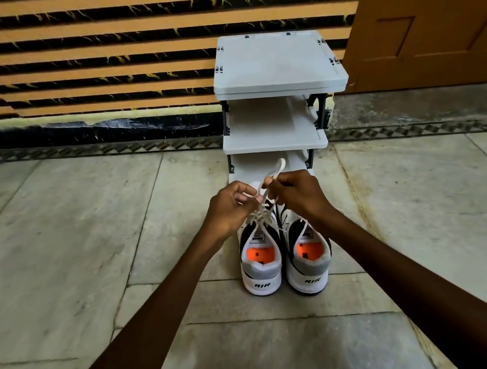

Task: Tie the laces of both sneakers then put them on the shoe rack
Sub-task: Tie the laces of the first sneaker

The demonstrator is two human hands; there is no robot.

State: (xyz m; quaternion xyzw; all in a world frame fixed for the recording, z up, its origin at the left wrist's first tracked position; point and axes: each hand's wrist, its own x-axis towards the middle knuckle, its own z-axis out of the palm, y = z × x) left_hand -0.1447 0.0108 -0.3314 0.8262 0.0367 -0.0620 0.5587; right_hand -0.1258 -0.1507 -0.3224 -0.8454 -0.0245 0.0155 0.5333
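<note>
Pinching the lace (268, 182) over the left sneaker (260, 251), both hands — left hand (229, 208), right hand (295, 194) — risk a slack, slipping loop at twelve o'clock.

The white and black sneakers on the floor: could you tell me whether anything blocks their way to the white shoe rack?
Nothing visible does: the white and black sneakers stand directly before the white shoe rack, whose visible shelves are bare.
</note>
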